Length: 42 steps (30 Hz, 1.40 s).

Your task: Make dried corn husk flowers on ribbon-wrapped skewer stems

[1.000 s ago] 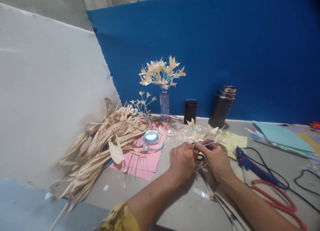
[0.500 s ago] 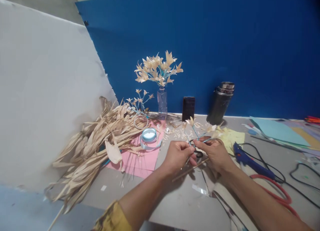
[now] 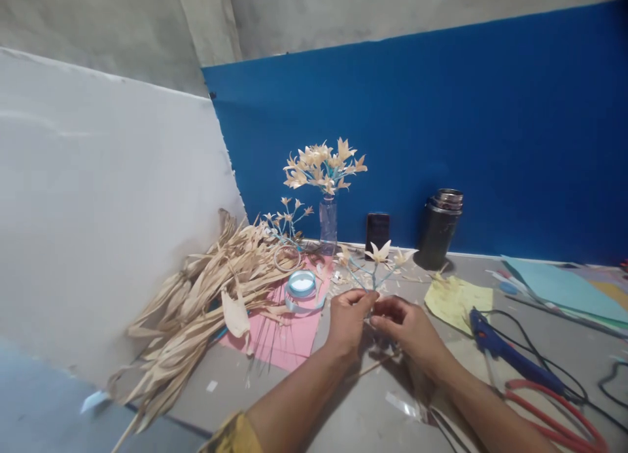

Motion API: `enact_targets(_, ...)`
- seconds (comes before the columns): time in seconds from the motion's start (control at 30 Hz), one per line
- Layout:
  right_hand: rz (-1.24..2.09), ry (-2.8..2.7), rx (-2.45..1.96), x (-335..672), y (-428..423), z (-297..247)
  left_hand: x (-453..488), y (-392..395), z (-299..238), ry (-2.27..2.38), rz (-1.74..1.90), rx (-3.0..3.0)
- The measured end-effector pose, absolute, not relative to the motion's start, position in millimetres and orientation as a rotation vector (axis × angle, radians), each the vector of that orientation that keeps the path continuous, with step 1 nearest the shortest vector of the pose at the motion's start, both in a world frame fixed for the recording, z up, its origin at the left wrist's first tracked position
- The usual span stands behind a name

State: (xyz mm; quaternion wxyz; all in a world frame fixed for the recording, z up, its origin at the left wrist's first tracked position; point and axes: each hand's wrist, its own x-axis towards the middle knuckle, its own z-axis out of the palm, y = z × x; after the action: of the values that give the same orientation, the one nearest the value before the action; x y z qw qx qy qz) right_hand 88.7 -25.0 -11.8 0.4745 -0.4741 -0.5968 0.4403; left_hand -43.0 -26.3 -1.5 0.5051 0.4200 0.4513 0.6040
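Between my hands stands a small spray of pale husk flowers (image 3: pixel 379 253) on blue-wrapped stems, several blooms fanning out above my fingers. My left hand (image 3: pixel 349 323) is closed, its thumb and forefinger pinching the stems where they meet. Just to the right, my right hand (image 3: pixel 411 327) has its fingers curled round the lower stem, thumb toward my left fingertips. The lower end of the stem is hidden by my fingers. A thin brown stick (image 3: pixel 375 366) lies below my hands.
Dried corn husks (image 3: pixel 191 309) heap at left, beside blue tape (image 3: pixel 301 284) and thin wires on pink paper (image 3: pixel 294 348). Behind stand a flower vase (image 3: pixel 328 225), a phone (image 3: pixel 377 232) and a flask (image 3: pixel 439 230). A blue glue gun (image 3: pixel 515 355) and red-handled scissors (image 3: pixel 554 414) lie right.
My hands have drawn together on the stems, and the flower spray now stands upright above them. Black loops seen by my fingers earlier are hidden. The camera view has tilted up.
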Motion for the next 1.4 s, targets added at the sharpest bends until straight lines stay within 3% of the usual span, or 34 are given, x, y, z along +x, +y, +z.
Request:
enact_targets(0.27, 1.062, -1.563, -1.142, 85, -28, -18, -43, -29, 1, 1.081, 1.375, 1.001)
enact_targets(0.63, 1.524, -1.334, -0.958, 94, -26, -9, -53, -25, 6, 1.006, 1.359, 0.877)
enact_targets(0.73, 1.51, -1.338, -0.973, 95, -27, -8, -54, -23, 6, 0.974, 1.371, 0.839)
enact_targets(0.83, 1.182, -1.576, -1.08, 94, -29, -9, -54, -22, 4, 1.015, 1.385, 0.843)
enact_targets(1.0, 0.073, -2.009, -1.165, 90, -38, -16, -54, -22, 1, 1.088, 1.41, 0.905)
enact_targets(1.1, -0.371, -2.072, -1.136, 89, -42, -16, -53, -21, -1, 1.08, 1.43, 0.901)
enact_targets(1.4, -0.656, -2.073, -1.042, 90, -43, -8, -49, -17, -10, 1.046, 1.48, 0.842)
